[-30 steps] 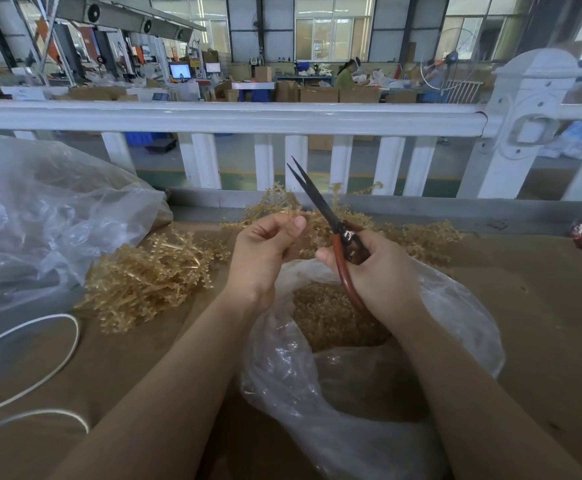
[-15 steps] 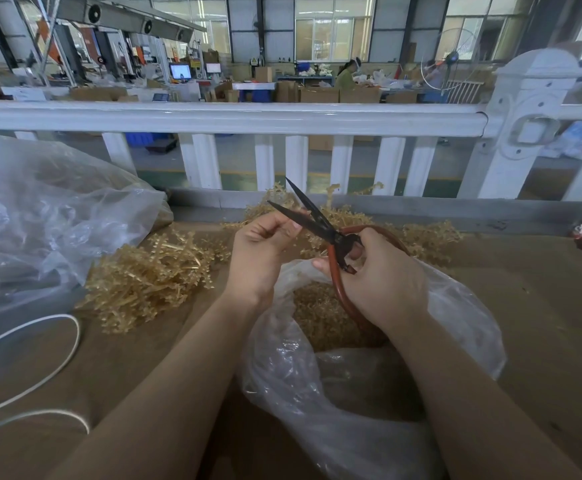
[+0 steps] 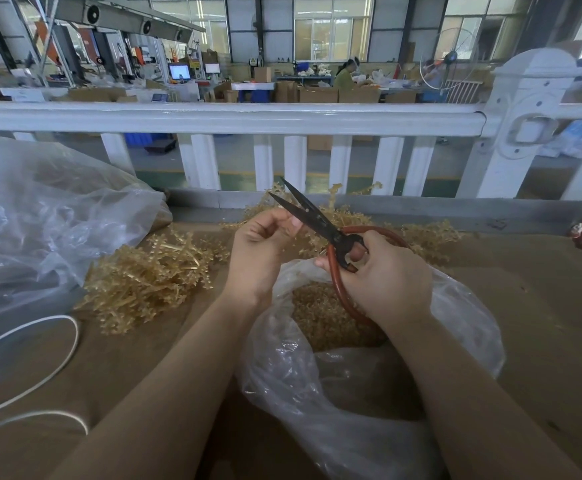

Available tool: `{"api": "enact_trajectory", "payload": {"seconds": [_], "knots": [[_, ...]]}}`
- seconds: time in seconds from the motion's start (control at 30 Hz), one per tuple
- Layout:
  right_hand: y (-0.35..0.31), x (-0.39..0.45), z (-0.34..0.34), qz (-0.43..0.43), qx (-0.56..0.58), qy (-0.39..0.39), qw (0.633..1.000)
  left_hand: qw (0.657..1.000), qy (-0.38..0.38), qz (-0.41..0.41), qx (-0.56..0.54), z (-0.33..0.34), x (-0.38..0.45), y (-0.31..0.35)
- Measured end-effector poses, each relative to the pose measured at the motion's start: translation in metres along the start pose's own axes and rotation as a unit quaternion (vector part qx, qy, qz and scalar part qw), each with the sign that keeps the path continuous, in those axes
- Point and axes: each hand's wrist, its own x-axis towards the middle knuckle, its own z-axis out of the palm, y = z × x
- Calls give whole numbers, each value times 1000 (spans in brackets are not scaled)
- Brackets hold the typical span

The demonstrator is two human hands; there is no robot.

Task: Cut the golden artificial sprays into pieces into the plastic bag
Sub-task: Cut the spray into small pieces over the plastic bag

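Two hands meet above the open plastic bag (image 3: 462,320): our right hand (image 3: 384,277) grips the red loop handles of the scissors (image 3: 320,225), blades parted, while our left hand (image 3: 260,249) pinches something at the blades, too small to identify. Cut golden pieces (image 3: 320,317) lie inside the bag. Uncut golden sprays (image 3: 151,275) are heaped toward the counter's (image 3: 542,306) far-left side. No readable writing shows anywhere.

No legible text or labels anywhere.

Sprays (image 3: 151,275) lie left of the plastic bag (image 3: 351,393).
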Motion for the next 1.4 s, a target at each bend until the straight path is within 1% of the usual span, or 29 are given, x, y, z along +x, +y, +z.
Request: {"api": "enact_trajectory", "payload": {"seconds": [0.27, 0.43, 0.67, 0.87, 1.1, 1.4], "knots": [[1, -1, 0, -1, -11, -5, 1000, 1000, 12, 1, 3, 0, 1, 0], [1, -1, -2, -7, -3, 2, 1000, 998, 0, 17, 55, -1, 3, -2], [1, -1, -1, -13, 8, 7, 1000, 997, -11, 9, 81, 0, 3, -1], [1, -1, -3, -14, 7, 12, 1000, 996, -10, 1, 83, -1, 4, -2], [-1, -1, -4, -20, -2, 29, 999, 998, -22, 1, 60, -2, 4, -1], [0, -3, -3, -25, 18, 40, 999, 998, -33, 9, 54, -3, 6, -4]]}}
